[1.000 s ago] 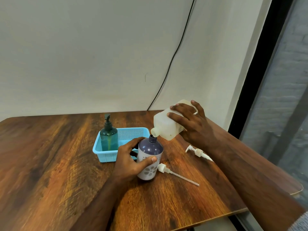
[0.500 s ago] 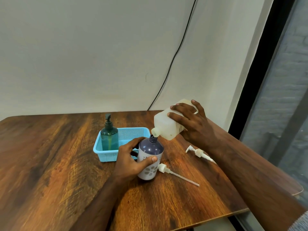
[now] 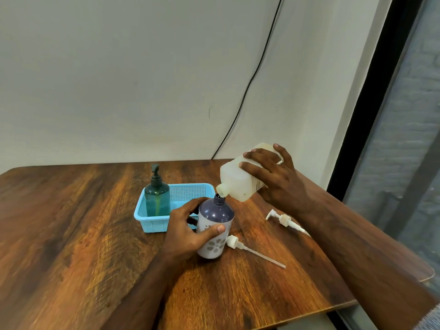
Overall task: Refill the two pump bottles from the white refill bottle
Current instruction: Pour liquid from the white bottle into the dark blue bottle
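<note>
2 pump bottles, 2 loose pumps.

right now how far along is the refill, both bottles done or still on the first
Done: the green pump bottle stands in the blue basket with its pump on; whether it was refilled cannot be told. In hand: the left hand grips the purple bottle while the right hand tips the white refill bottle over its open neck. Left: refit a pump; two lie on the table.

Wooden table; pale wall (black cable); window right.
</note>
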`<action>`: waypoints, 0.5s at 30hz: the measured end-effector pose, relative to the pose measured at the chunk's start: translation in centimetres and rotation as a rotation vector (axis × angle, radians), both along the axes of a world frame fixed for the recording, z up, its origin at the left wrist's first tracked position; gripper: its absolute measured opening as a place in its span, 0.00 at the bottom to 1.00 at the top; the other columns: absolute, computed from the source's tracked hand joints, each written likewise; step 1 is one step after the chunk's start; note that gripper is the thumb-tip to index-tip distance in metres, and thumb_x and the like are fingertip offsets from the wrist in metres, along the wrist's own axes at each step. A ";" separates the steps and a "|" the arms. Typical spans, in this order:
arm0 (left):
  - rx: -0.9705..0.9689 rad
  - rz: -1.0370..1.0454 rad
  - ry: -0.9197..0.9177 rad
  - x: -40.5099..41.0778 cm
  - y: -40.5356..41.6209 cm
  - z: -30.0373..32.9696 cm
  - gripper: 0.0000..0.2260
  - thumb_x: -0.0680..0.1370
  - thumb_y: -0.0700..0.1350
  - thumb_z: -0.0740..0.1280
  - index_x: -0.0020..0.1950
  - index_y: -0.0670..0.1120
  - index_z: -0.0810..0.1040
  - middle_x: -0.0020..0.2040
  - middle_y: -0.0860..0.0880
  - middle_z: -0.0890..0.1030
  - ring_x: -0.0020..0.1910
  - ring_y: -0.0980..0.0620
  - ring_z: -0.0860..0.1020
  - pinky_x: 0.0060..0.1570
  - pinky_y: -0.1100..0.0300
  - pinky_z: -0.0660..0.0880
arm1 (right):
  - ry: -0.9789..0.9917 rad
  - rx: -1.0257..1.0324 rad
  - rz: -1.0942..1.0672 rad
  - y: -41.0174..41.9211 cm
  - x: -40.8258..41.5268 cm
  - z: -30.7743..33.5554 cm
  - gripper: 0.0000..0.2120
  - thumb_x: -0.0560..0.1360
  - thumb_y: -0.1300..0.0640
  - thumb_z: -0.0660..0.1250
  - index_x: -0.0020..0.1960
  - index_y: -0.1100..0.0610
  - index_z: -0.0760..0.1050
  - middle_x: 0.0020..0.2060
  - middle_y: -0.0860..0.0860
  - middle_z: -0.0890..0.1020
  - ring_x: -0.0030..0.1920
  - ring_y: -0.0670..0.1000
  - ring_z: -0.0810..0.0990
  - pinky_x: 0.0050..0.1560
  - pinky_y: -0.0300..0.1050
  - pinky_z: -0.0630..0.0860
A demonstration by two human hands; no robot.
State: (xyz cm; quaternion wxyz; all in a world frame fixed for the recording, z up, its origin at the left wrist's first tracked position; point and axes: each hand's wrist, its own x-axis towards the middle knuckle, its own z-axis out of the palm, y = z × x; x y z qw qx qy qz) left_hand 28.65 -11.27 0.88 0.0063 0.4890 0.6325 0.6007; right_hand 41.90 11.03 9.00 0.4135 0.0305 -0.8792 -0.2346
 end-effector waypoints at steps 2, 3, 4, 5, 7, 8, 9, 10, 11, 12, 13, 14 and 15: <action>0.004 -0.004 0.003 0.0 0.0 0.1 0.23 0.63 0.60 0.76 0.57 0.62 0.76 0.53 0.67 0.82 0.53 0.64 0.80 0.45 0.73 0.74 | 0.008 0.000 0.005 -0.1 0.0 0.0 0.28 0.71 0.52 0.68 0.69 0.50 0.66 0.67 0.58 0.77 0.68 0.60 0.73 0.73 0.67 0.59; 0.007 -0.004 0.005 0.0 -0.1 0.1 0.23 0.63 0.59 0.76 0.57 0.62 0.76 0.53 0.67 0.82 0.52 0.64 0.80 0.45 0.73 0.74 | 0.012 -0.001 0.007 -0.1 0.0 0.1 0.26 0.72 0.50 0.66 0.69 0.50 0.66 0.67 0.58 0.77 0.68 0.59 0.73 0.73 0.67 0.60; 0.009 -0.003 0.007 0.0 0.0 0.1 0.23 0.63 0.60 0.76 0.57 0.61 0.77 0.52 0.67 0.82 0.52 0.64 0.80 0.45 0.73 0.74 | 0.012 -0.003 0.007 -0.1 -0.1 0.1 0.24 0.74 0.49 0.63 0.69 0.49 0.66 0.67 0.57 0.77 0.68 0.59 0.73 0.73 0.67 0.60; 0.010 -0.002 0.008 0.0 -0.1 0.1 0.23 0.63 0.60 0.76 0.57 0.61 0.77 0.53 0.66 0.82 0.52 0.63 0.80 0.45 0.73 0.74 | 0.011 -0.002 0.006 0.0 -0.1 0.2 0.24 0.74 0.48 0.61 0.69 0.49 0.66 0.67 0.57 0.77 0.68 0.59 0.72 0.73 0.67 0.60; 0.008 0.001 0.006 0.0 0.0 0.1 0.23 0.63 0.60 0.76 0.57 0.62 0.76 0.53 0.67 0.82 0.53 0.64 0.80 0.45 0.73 0.74 | 0.013 0.011 0.009 0.1 -0.2 0.2 0.24 0.74 0.49 0.63 0.69 0.50 0.66 0.67 0.57 0.77 0.68 0.59 0.72 0.72 0.68 0.60; 0.007 0.003 0.006 0.0 0.0 0.1 0.23 0.63 0.60 0.76 0.57 0.62 0.76 0.53 0.68 0.81 0.53 0.64 0.80 0.45 0.73 0.74 | 0.017 0.017 0.008 0.1 -0.2 0.1 0.26 0.72 0.51 0.66 0.69 0.50 0.66 0.67 0.58 0.77 0.69 0.59 0.72 0.72 0.68 0.60; 0.005 0.006 0.005 0.0 -0.1 0.0 0.23 0.63 0.61 0.76 0.56 0.62 0.76 0.53 0.68 0.81 0.53 0.65 0.80 0.45 0.73 0.74 | 0.021 0.022 0.006 0.1 -0.2 0.1 0.28 0.71 0.52 0.68 0.69 0.50 0.66 0.67 0.58 0.77 0.69 0.59 0.71 0.73 0.67 0.59; 0.003 0.008 0.004 0.0 -0.1 0.0 0.23 0.63 0.61 0.76 0.56 0.62 0.76 0.53 0.69 0.81 0.53 0.65 0.80 0.45 0.73 0.74 | 0.024 0.024 0.004 0.0 -0.2 0.1 0.29 0.69 0.52 0.69 0.69 0.50 0.66 0.67 0.58 0.77 0.69 0.59 0.71 0.73 0.67 0.59; 0.003 0.008 0.000 0.0 -0.1 0.0 0.23 0.63 0.61 0.76 0.56 0.63 0.76 0.53 0.69 0.81 0.53 0.65 0.80 0.45 0.73 0.74 | 0.025 0.023 0.004 0.0 -0.2 0.1 0.30 0.69 0.52 0.70 0.69 0.50 0.66 0.67 0.58 0.77 0.68 0.59 0.71 0.73 0.67 0.59; 0.003 0.008 -0.004 0.0 -0.1 0.0 0.23 0.63 0.61 0.76 0.56 0.63 0.76 0.53 0.69 0.81 0.53 0.65 0.80 0.45 0.73 0.74 | 0.023 0.020 0.004 0.0 -0.2 0.1 0.30 0.69 0.52 0.70 0.69 0.50 0.66 0.67 0.58 0.77 0.68 0.59 0.71 0.72 0.67 0.59; 0.005 0.008 -0.007 0.0 0.0 0.0 0.23 0.63 0.60 0.76 0.56 0.63 0.76 0.53 0.69 0.81 0.53 0.65 0.80 0.45 0.73 0.74 | 0.021 0.018 0.005 0.0 -0.2 0.1 0.30 0.69 0.52 0.70 0.70 0.50 0.66 0.67 0.58 0.77 0.68 0.59 0.71 0.72 0.67 0.59; 0.006 0.008 -0.009 0.0 0.0 0.1 0.23 0.63 0.60 0.76 0.56 0.63 0.76 0.53 0.69 0.81 0.53 0.65 0.80 0.45 0.73 0.74 | 0.018 0.017 0.006 -0.1 -0.2 0.1 0.31 0.69 0.52 0.70 0.70 0.50 0.66 0.67 0.58 0.77 0.68 0.60 0.72 0.72 0.67 0.59; 0.007 0.007 -0.010 0.1 -0.1 0.1 0.23 0.63 0.60 0.76 0.56 0.63 0.76 0.52 0.69 0.81 0.53 0.65 0.80 0.45 0.73 0.74 | 0.015 0.015 0.008 -0.1 -0.2 0.1 0.31 0.68 0.52 0.71 0.69 0.50 0.66 0.67 0.58 0.77 0.68 0.60 0.73 0.72 0.68 0.59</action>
